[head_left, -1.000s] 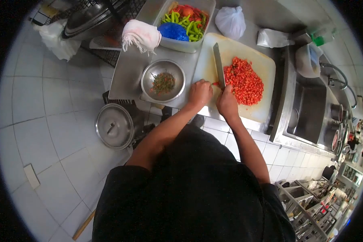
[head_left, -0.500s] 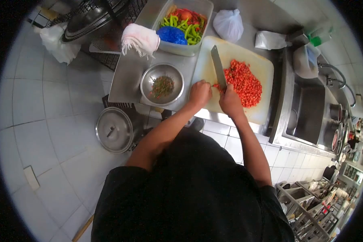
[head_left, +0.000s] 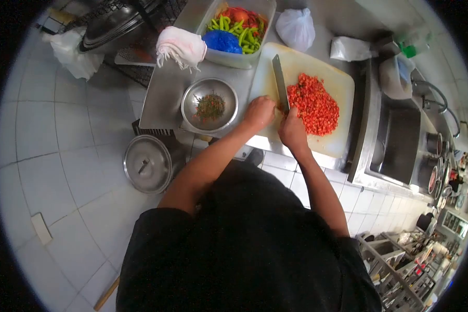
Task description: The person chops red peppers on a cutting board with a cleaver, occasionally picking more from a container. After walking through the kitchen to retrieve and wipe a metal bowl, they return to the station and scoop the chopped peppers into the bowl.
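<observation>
My right hand [head_left: 293,129] grips the handle of a cleaver-like kitchen knife [head_left: 280,78], whose broad blade points away from me over the cutting board [head_left: 268,54]. A heap of chopped red chili [head_left: 317,106] lies right of the blade. Close to the knife's left side, my left hand [head_left: 261,111] is closed with its fingertips pressed together; whatever they pinch is too small to make out. To the left of that hand stands a steel bowl [head_left: 188,110] with green stems and red bits [head_left: 210,107] inside.
A plastic tub [head_left: 244,61] of green and red peppers and a blue bag stands behind, beside a whitish cloth [head_left: 181,46]. A tied white bag [head_left: 295,29] sits behind the board. The sink [head_left: 398,138] is at right, a lidded pot [head_left: 148,164] below left.
My left hand has shifted slightly right, nearer the blade. The right hand and knife handle have moved a little left. A red piece by my left fingertips is no longer visible.
</observation>
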A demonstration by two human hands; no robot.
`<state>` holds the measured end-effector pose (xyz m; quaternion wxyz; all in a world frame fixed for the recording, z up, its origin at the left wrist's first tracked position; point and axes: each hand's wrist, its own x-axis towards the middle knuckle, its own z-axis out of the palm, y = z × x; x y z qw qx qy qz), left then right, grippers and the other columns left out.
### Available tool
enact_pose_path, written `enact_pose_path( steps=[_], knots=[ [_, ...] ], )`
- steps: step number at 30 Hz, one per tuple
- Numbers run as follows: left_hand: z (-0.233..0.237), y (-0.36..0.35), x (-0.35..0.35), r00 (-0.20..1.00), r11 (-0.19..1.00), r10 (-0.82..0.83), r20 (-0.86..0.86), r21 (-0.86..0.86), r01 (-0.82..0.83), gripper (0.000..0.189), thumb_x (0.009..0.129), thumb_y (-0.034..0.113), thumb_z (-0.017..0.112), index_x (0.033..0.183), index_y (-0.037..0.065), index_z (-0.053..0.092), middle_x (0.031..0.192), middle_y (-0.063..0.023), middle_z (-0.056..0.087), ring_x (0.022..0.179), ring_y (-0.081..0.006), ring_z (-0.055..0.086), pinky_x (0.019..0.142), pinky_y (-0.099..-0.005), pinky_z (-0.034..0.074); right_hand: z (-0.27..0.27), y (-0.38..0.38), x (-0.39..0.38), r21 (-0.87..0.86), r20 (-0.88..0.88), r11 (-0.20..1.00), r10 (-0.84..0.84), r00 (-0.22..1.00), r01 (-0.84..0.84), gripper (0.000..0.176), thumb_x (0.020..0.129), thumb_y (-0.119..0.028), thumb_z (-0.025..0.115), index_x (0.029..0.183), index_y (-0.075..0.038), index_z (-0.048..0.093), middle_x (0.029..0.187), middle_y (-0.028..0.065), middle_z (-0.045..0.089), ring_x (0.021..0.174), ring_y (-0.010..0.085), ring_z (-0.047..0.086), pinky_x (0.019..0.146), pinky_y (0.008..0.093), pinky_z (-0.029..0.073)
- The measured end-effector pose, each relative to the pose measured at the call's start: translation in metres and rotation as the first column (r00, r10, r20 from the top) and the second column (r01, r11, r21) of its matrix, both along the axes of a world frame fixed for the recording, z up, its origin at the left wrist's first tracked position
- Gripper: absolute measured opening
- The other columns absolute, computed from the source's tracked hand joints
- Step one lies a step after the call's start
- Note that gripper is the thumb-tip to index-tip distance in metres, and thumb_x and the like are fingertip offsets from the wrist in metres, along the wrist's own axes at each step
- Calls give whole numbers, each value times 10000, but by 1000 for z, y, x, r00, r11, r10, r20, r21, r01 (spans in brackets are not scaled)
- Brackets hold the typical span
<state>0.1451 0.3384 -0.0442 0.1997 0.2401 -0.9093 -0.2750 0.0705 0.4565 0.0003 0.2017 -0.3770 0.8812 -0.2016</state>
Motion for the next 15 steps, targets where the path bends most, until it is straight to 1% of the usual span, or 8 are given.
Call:
enact_pose_path(
  steps=[2, 4, 6, 8, 9, 11, 14, 15],
  knots=[
    [0, 5, 3, 1000, 999, -9, -16, 46, 9, 74, 696, 34, 582, 643, 5, 626, 722, -188, 582, 700, -371, 593, 683, -453, 488, 4, 7, 0, -6, 28, 1000, 12, 1000, -12, 229, 825, -79, 451, 1000, 40, 362, 762, 364, 579, 750, 509, 595, 702, 566, 469],
    [0, 0, -3, 1000, 1000, 4, -23, 26, -4, 77, 698, 35, 579, 645, 3, 626, 721, -191, 584, 704, -373, 596, 685, -456, 489, 20, -2, -11, -26, 15, 999, 25, 1000, -24, 226, 826, -81, 452, 995, 41, 364, 760, 363, 578, 748, 508, 595, 702, 566, 469],
    [-4, 7, 4, 1000, 999, 11, 6, 38, -11, 80, 700, 36, 576, 647, 1, 625, 721, -194, 587, 708, -374, 599, 688, -460, 490, 28, 3, -5, 12, 56, 999, 35, 998, -35, 227, 824, -81, 457, 990, 41, 360, 763, 363, 579, 745, 505, 598, 704, 562, 473],
    [-1, 8, 3, 999, 998, 35, 18, 47, -36, 90, 708, 48, 577, 651, -1, 627, 730, -201, 593, 720, -383, 603, 692, -464, 492, -2, 6, 5, 30, 31, 1000, -9, 999, 8, 257, 819, -77, 466, 1008, 48, 347, 760, 364, 579, 750, 503, 601, 704, 556, 480],
    [-1, 8, 0, 999, 998, 36, 15, 45, -37, 90, 708, 48, 577, 651, -1, 627, 730, -201, 593, 720, -383, 603, 692, -464, 492, -3, 6, 7, 23, 18, 1000, -5, 1000, 5, 259, 814, -73, 468, 1007, 50, 347, 756, 363, 579, 753, 504, 600, 704, 558, 479],
    [-1, 8, 2, 995, 996, 37, 97, 78, -45, 105, 718, 61, 575, 649, -2, 624, 731, -212, 591, 725, -391, 599, 697, -470, 489, -6, 7, 7, 12, 11, 1000, 0, 1000, -1, 262, 810, -70, 470, 1007, 52, 347, 751, 361, 579, 756, 504, 600, 704, 560, 478],
    [-5, 6, 2, 1000, 994, 16, 21, 109, -19, 111, 721, 66, 573, 648, -1, 623, 735, -219, 594, 729, -401, 594, 697, -474, 485, 10, 1, -9, 21, 48, 999, 30, 998, -31, 265, 804, -65, 472, 1005, 52, 345, 749, 355, 581, 759, 509, 596, 710, 563, 474],
    [-3, 9, 5, 999, 992, 16, 31, 121, -20, 111, 721, 66, 573, 648, -1, 623, 735, -219, 594, 729, -401, 594, 697, -474, 485, 17, 4, -2, 18, 58, 1000, 19, 998, -20, 272, 808, -69, 472, 1016, 54, 348, 758, 355, 583, 764, 508, 596, 715, 562, 472]
  ],
)
